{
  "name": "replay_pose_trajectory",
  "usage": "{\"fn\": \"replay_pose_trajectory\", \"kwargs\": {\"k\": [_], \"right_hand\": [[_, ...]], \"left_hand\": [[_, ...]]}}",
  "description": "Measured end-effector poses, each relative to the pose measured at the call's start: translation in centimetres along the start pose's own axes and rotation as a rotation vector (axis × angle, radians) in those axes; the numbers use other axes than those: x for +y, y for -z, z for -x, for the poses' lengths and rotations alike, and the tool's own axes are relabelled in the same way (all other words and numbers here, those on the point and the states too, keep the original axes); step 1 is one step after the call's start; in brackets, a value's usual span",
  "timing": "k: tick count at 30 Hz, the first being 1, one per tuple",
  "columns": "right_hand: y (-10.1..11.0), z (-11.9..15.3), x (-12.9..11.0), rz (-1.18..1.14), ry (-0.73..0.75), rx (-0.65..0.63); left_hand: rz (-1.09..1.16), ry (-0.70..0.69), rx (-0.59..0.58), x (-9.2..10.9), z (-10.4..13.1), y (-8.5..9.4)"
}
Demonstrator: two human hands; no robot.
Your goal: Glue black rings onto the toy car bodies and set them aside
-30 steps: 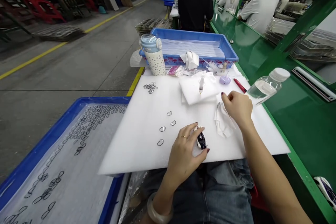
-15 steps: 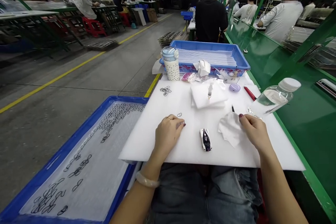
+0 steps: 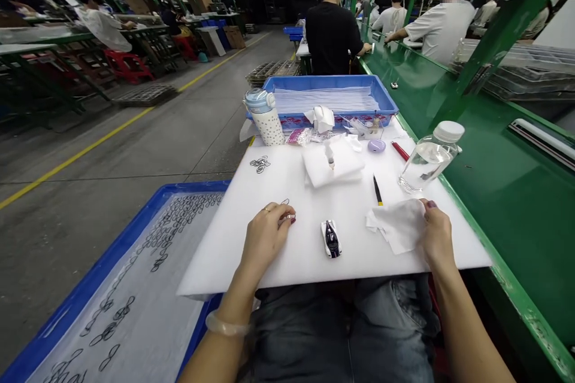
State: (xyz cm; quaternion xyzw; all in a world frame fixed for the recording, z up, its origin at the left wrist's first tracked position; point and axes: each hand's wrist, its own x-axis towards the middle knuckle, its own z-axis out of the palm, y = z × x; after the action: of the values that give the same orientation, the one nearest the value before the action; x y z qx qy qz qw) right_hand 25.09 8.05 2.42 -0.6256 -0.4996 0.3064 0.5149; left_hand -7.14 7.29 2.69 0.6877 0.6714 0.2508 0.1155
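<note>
Thin dark-edged piece (image 3: 290, 216): sat at the left fingertips, mostly hidden, above a white foam sheet (image 3: 215, 263).
Left hand (image 3: 268, 231): pinched that piece between thumb and fingers; a black half-oval outline (image 3: 286, 201) showed just beyond.
Right hand (image 3: 438, 234): pinched the edge of a soft white cloth (image 3: 399, 228).
White toy car with glossy black top (image 3: 331, 239): stood on the sheet between the hands, touching neither.
Slim black pointed tool with yellow band (image 3: 377, 190): lay just beyond the cloth.
Pink-and-white plastic packet (image 3: 299, 136): bore print too small to read.
Blue plastic tray (image 3: 323, 81): had red markings along its near wall, illegible.
</note>
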Motion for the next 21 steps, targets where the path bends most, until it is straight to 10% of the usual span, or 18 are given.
{"fn": "replay_pose_trajectory", "kwargs": {"k": [4,10,16,21], "right_hand": [[1.0,0.4,0.5,-0.098,0.076,0.124],[4.9,-0.4,-2.3,-0.330,0.232,0.821],[5.3,-6.0,-8.7,0.046,0.564,0.581],[4.6,-11.7,-8.9,0.502,0.798,0.298]], "left_hand": [[0.035,-0.120,0.040,-0.1,0.5,-0.2],[-0.212,-0.161,0.121,-0.1,1.7,0.8],[-0.339,-0.305,0.074,0.4,2.9,-0.1],[-0.264,-0.323,0.105,0.3,3.5,0.0]]}}
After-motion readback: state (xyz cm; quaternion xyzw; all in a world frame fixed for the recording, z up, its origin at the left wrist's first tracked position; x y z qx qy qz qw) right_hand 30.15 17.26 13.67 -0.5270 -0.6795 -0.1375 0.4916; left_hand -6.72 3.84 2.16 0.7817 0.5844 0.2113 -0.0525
